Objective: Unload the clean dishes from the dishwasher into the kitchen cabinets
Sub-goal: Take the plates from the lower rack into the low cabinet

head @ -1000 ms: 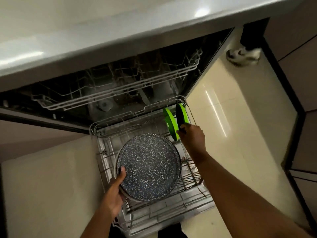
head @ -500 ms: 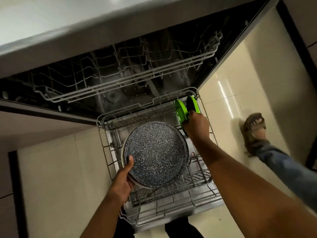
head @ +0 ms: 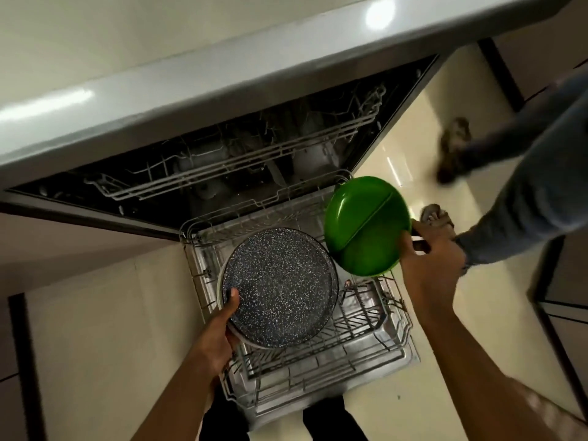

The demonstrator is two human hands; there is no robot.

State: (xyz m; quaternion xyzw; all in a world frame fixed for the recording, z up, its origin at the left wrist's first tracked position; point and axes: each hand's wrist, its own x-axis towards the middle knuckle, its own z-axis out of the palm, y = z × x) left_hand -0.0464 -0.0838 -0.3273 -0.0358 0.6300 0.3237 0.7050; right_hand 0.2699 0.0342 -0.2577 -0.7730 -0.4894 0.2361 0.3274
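A round dark speckled pan (head: 280, 288) hangs over the pulled-out lower rack (head: 321, 370) of the open dishwasher. My left hand (head: 219, 332) grips its near left rim, thumb on the inside. My right hand (head: 429, 265) holds green plates (head: 366, 224) by their right edge, lifted clear of the rack and tilted so the green face shows. They look like two plates held together.
The upper rack (head: 238, 167) sits inside the dishwasher under the grey countertop (head: 222, 68). Another person's leg in jeans (head: 534, 192) and sandalled foot (head: 436, 218) stand on the tiled floor just right of the rack. Cabinet fronts (head: 566, 281) line the far right.
My right hand has lifted the green plates out of the rack's back right corner and turned them flat-on. The other person's leg has stepped closer. The pan has stayed in my left hand.
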